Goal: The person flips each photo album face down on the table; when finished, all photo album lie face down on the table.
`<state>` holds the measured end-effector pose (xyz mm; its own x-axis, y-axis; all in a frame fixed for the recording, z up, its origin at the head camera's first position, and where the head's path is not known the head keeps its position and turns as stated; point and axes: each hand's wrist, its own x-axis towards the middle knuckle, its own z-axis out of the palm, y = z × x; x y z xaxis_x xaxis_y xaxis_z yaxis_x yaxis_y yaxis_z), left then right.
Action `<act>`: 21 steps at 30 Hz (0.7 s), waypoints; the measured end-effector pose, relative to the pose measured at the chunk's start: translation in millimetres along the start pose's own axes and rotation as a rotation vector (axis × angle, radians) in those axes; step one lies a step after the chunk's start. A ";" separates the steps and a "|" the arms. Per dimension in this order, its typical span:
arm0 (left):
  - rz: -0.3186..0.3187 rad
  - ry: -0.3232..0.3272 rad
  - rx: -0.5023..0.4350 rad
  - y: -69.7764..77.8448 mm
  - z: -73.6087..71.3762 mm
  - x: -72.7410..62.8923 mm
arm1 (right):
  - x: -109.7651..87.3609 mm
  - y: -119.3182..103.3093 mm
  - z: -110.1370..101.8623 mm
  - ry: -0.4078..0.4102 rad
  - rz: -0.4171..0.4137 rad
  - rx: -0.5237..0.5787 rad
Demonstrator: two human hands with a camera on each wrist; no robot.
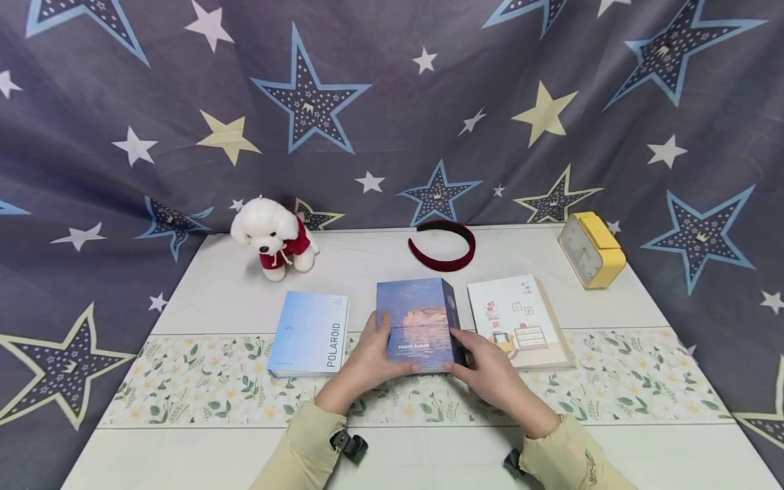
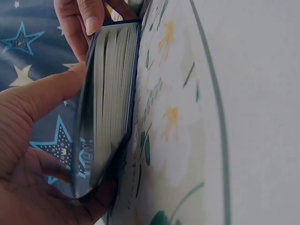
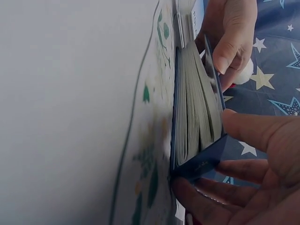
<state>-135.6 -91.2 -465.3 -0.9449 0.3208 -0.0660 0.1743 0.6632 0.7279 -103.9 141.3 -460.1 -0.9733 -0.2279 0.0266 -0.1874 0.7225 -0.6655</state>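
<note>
Star-printed cloth hangs behind a white counter with a floral band across it. Midway between its left and right edges, a blue photo album sits over the band, clamped between two hands: the left hand's fingers grip its left side, thumb by the lower edge; the right hand's fingers grip the dark spine. Its cover stands slightly ajar over the pages. A POLAROID book lies toward the counter's left edge, a white book toward the right. Near the back edge are a plush dog, a red headband and, by the right corner, a yellow clock.
</note>
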 end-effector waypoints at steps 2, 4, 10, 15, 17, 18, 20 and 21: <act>-0.004 -0.006 0.035 0.6 0.3 -0.7 | -0.1 0.3 0.1 0.001 -0.006 -0.012; -0.010 -0.012 0.062 1.0 0.4 -1.6 | -0.2 0.3 0.1 0.001 -0.013 -0.024; -0.017 -0.020 0.122 1.4 1.6 -2.1 | -0.6 0.5 0.2 -0.010 -0.018 -0.047; -0.034 -0.026 0.140 2.2 1.5 -2.5 | -0.4 1.5 1.3 -0.011 -0.027 -0.062; -0.039 -0.030 0.142 2.5 1.1 -2.6 | -0.4 1.7 1.6 -0.008 -0.033 -0.065; -0.041 -0.030 0.142 2.8 0.8 -2.7 | -0.3 1.9 1.7 -0.006 -0.035 -0.067; -0.045 -0.034 0.140 3.0 0.3 -3.0 | -0.2 2.1 1.9 -0.004 -0.040 -0.072; -0.045 -0.035 0.140 3.1 0.0 -3.1 | -0.2 2.2 2.1 -0.003 -0.042 -0.074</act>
<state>-132.1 -90.1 -462.8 -0.9428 0.3103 -0.1219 0.1711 0.7642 0.6219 -103.8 141.6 -463.1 -0.9640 -0.2609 0.0505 -0.2371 0.7587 -0.6067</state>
